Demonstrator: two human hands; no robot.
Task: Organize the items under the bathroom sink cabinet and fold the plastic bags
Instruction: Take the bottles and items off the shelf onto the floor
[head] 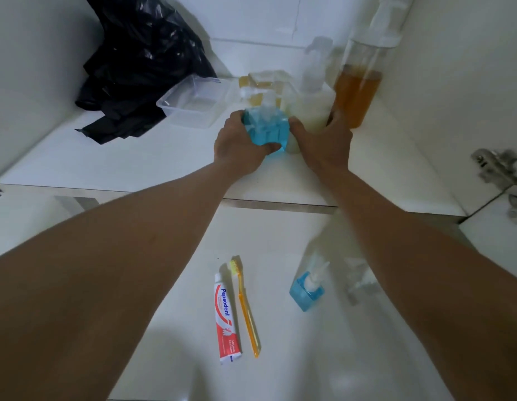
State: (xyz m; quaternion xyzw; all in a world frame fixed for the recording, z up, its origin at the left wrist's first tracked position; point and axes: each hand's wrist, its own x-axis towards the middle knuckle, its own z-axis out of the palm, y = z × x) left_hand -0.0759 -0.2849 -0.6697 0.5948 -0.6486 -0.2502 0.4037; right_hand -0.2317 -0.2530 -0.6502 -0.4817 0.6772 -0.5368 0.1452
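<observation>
A blurred metal door hinge [495, 166] at the right edge

You see a glossy, crinkled black plastic bag [141, 65]; a clear plastic tub [193, 104], smooth; a translucent blue plastic bottle [266, 130] in your left hand [240, 146]; a smooth white shelf [136, 157]; a shiny metal hinge [494, 166]; a glossy toothpaste tube [227, 316].

On the cabinet shelf [136, 166], a plastic bag [141, 68] sits back left, a tub [193, 102] to its right, then pump bottles [309, 105] clustered right. On the floor in front, toothpaste [227, 319] lies just left of a toothbrush [247, 311], another pump bottle [308, 287] farther right.
</observation>
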